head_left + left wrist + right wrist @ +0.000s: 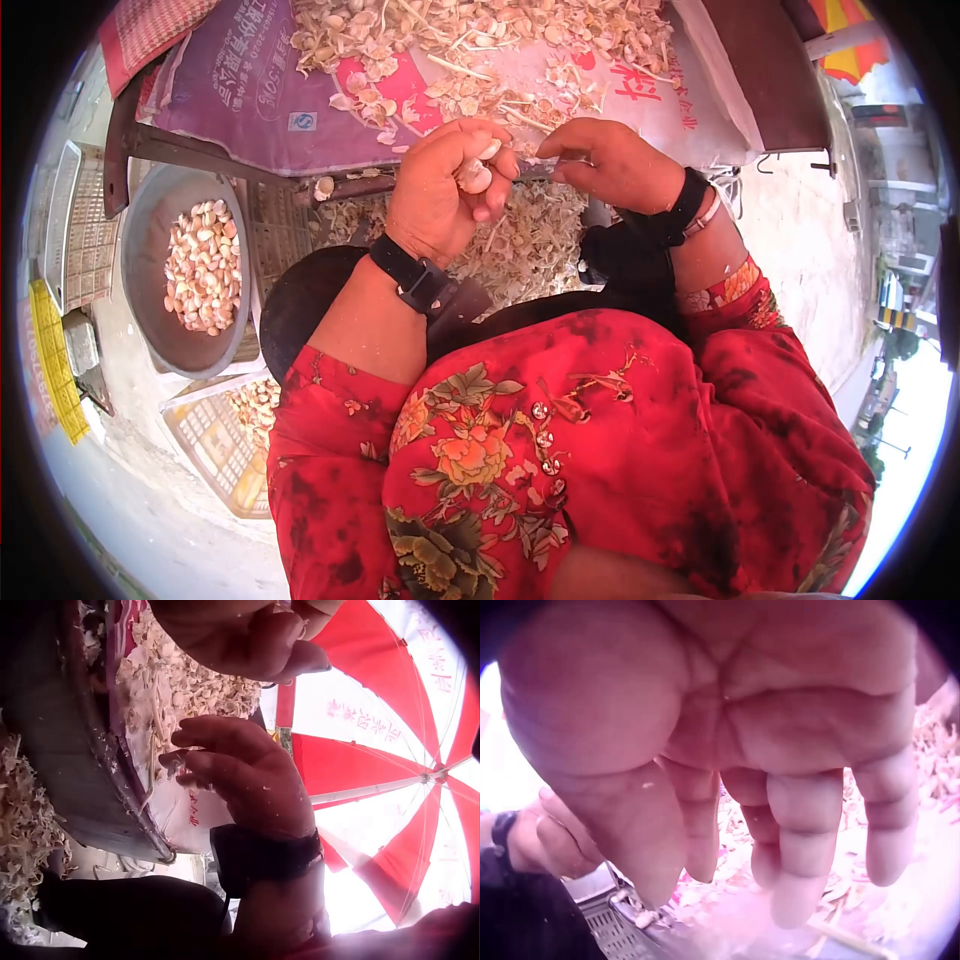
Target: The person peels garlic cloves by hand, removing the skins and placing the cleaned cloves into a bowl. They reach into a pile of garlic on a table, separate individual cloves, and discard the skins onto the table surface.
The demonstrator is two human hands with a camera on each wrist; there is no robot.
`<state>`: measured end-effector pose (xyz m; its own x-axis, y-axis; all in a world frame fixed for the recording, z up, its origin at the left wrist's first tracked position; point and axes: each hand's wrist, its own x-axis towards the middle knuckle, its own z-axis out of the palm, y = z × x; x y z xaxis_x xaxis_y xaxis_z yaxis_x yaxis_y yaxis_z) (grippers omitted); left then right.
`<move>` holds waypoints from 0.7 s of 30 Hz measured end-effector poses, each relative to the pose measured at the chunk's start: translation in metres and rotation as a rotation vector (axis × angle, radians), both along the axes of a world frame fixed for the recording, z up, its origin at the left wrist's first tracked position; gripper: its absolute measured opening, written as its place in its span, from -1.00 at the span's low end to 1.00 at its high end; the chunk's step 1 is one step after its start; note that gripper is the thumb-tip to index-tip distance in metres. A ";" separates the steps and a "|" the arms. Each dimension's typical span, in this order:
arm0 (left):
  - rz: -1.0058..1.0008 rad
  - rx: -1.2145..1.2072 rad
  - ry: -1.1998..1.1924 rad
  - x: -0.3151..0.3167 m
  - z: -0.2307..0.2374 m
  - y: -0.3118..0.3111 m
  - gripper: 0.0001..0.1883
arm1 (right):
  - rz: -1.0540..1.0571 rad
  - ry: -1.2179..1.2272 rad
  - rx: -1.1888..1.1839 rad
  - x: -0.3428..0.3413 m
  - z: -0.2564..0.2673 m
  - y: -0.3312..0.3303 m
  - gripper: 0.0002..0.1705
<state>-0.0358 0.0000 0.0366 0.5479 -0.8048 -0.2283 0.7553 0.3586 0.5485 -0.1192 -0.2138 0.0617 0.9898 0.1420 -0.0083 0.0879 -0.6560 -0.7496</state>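
Observation:
In the head view my left hand (435, 190) grips peeled-looking garlic cloves (473, 177) between thumb and curled fingers, above the near edge of the table. To its right is my right hand (620, 168), its fingers loosely bent and apart from the garlic. The right wrist view shows the palm of the right hand (780, 727) with fingers hanging down and spread. Part of the left hand (559, 840) appears at the left there. In the left wrist view a pale scrap (174, 761) shows by the right hand's fingertips.
Garlic skins and stalks (480, 40) cover the printed sacking (230, 90) on the table. A heap of skins (530, 240) lies below its edge. On the left stand a grey basin (140, 260) of cloves and a plastic basket (205, 440). A red and white umbrella (367, 765) spreads overhead.

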 end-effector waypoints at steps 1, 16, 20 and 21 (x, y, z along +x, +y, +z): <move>-0.005 0.006 0.005 -0.001 0.000 -0.001 -0.81 | 0.043 -0.158 -0.321 0.002 -0.001 -0.012 -0.83; -0.088 0.105 0.102 0.004 -0.002 -0.006 -0.84 | -0.040 -0.022 -0.715 0.122 -0.044 -0.007 -0.67; -0.011 0.210 0.092 0.005 -0.005 -0.010 -0.86 | -0.085 -0.094 -0.520 0.125 -0.050 -0.021 -0.72; 0.017 0.242 0.091 0.005 -0.006 -0.010 -0.86 | -0.080 -0.125 -0.441 0.123 -0.049 -0.026 -0.72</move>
<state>-0.0311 -0.0099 0.0308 0.5291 -0.7117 -0.4621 0.8007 0.2383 0.5497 0.0038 -0.2395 0.0130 0.9948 0.0745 0.0695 0.0956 -0.9181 -0.3846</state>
